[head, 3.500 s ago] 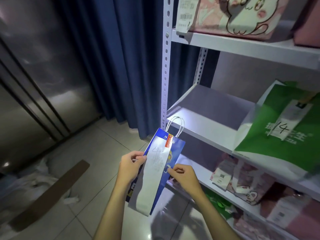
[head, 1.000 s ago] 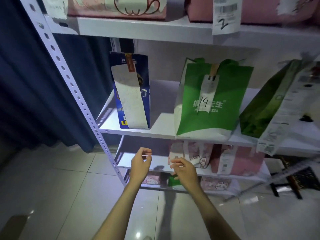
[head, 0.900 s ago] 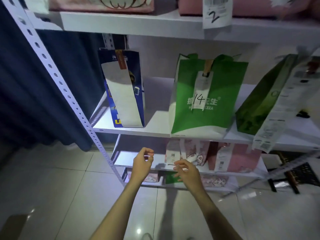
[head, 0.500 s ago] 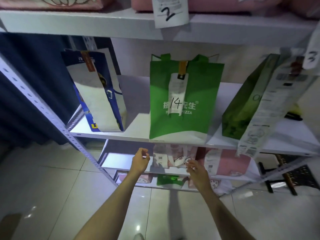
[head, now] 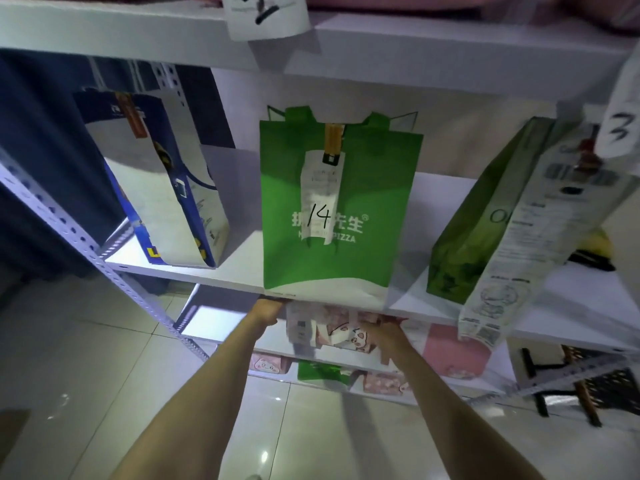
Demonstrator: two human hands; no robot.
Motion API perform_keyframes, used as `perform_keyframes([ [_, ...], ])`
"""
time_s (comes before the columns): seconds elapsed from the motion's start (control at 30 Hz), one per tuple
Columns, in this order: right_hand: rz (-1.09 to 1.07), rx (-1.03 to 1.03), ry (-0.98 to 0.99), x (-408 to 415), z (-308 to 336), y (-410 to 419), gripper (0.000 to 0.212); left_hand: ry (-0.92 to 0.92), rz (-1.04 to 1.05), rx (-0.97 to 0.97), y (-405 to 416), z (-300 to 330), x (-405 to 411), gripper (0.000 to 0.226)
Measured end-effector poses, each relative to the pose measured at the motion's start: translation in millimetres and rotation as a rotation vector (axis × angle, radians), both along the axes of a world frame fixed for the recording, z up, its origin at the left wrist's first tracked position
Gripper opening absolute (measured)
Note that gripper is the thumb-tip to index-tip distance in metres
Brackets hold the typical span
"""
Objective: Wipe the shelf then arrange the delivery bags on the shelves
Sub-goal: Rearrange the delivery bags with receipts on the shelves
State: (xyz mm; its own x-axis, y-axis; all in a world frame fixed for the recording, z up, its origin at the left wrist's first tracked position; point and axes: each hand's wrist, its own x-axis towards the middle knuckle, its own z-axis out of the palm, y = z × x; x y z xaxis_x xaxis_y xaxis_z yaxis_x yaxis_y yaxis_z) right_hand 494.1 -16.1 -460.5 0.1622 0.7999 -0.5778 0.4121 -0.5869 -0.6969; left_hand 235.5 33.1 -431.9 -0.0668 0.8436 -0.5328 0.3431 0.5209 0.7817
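Note:
A pink cartoon delivery bag (head: 343,336) with a white receipt stands on the lower shelf (head: 211,322), under the middle shelf board (head: 239,268). My left hand (head: 266,311) is at the bag's upper left corner, with its fingers hidden behind the board's edge. My right hand (head: 388,336) is closed on the bag's right side. On the middle shelf a blue and white bag (head: 173,202) stands at the left and a green bag marked 14 (head: 381,202) stands in the centre. A green bag with a long receipt (head: 464,244) leans at the right.
Another pink bag (head: 453,351) sits to the right on the lower shelf, and more pink and green bags fill the bottom shelf (head: 322,372). A perforated metal post (head: 69,230) slants at the left before a dark blue curtain (head: 27,133). A dark stool (head: 571,382) stands at the right.
The blue bag went from my hands onto the middle shelf. Both hands then moved forward and up from open air to the pink bag under the middle shelf.

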Motion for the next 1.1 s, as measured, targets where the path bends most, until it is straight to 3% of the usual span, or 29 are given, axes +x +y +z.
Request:
perform_keyframes([
  [0.2, -0.081, -0.059, 0.112, 12, 2, 11, 0.016, -0.097, 0.040, 0.053, -3, -11, 10, 0.033],
  [0.3, -0.135, 0.016, 0.156, 13, 3, 2, 0.013, -0.135, 0.106, 0.094, -10, -17, 8, 0.014],
  [0.43, -0.137, 0.190, 0.236, 7, -2, -16, 0.009, -0.142, 0.181, 0.081, -27, -24, -2, 0.019],
  [0.6, -0.146, 0.229, 0.243, -12, -2, -31, 0.011, -0.176, 0.224, 0.181, -49, -26, -18, 0.016],
  [0.73, -0.134, 0.217, 0.139, -37, -1, -41, 0.030, -0.176, 0.252, 0.193, -60, -29, -45, 0.016],
  [1.1, -0.067, 0.290, 0.130, -154, 9, -33, 0.036, -0.144, 0.236, 0.246, -44, -22, -159, 0.022],
])
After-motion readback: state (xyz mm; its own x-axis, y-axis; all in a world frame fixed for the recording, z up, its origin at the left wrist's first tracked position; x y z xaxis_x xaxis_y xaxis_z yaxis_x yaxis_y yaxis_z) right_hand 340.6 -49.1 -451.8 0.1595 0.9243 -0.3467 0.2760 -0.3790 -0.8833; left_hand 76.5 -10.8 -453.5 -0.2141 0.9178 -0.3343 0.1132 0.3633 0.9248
